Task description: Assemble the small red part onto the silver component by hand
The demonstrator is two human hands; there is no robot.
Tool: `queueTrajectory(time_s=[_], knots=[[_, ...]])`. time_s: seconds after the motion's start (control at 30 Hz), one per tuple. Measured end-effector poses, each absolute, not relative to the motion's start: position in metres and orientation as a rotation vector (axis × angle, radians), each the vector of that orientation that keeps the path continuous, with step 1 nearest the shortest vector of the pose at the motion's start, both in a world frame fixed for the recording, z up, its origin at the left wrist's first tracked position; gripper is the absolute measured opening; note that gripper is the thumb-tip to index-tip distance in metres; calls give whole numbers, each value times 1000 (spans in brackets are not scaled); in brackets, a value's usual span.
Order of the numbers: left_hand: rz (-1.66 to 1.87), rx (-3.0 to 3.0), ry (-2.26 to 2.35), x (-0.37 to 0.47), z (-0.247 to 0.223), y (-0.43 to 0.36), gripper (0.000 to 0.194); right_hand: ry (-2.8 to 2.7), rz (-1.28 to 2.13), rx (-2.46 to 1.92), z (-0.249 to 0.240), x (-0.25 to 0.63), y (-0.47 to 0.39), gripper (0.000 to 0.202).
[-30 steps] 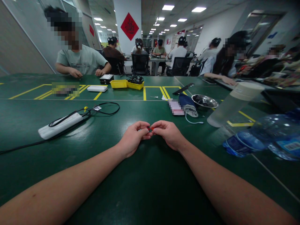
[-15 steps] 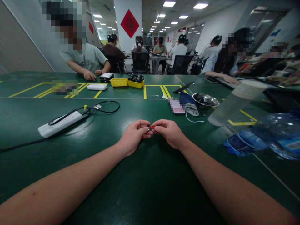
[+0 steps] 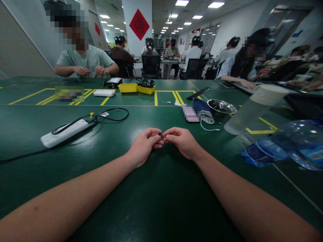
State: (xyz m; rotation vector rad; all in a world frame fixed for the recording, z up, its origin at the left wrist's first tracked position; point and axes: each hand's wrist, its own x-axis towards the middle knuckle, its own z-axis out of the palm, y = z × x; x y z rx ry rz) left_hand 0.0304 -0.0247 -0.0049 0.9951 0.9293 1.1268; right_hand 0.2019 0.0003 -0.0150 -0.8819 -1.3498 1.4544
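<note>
My left hand point(image 3: 146, 146) is closed, pinching a small dark and red piece point(image 3: 160, 136) between thumb and fingers. Right beside it, my right hand point(image 3: 183, 142) is closed on a small orange-red piece point(image 3: 165, 136). The fingertips of both hands nearly meet above the green table point(image 3: 156, 201). The two pieces touch or lie very close together; their exact shapes are too small to make out.
A white power strip point(image 3: 67, 132) with a black cable lies left. Rightward are a phone point(image 3: 190, 113), a blue pouch point(image 3: 202, 107), a metal bowl point(image 3: 222, 107), a frosted bottle point(image 3: 252, 112) and plastic bottles point(image 3: 267, 148). Yellow trays point(image 3: 128, 88) stand farther back. A person sits across.
My hands have stayed in nearly the same place, still holding the small pieces. The person across has straightened a little and raised both hands off the table.
</note>
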Motion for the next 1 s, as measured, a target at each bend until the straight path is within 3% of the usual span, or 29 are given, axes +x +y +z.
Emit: queueTrajectory(time_s=[1.0], knots=[[1124, 1090, 982, 31, -6, -25, 23, -1352, 1460, -901, -13, 201, -2, 18]])
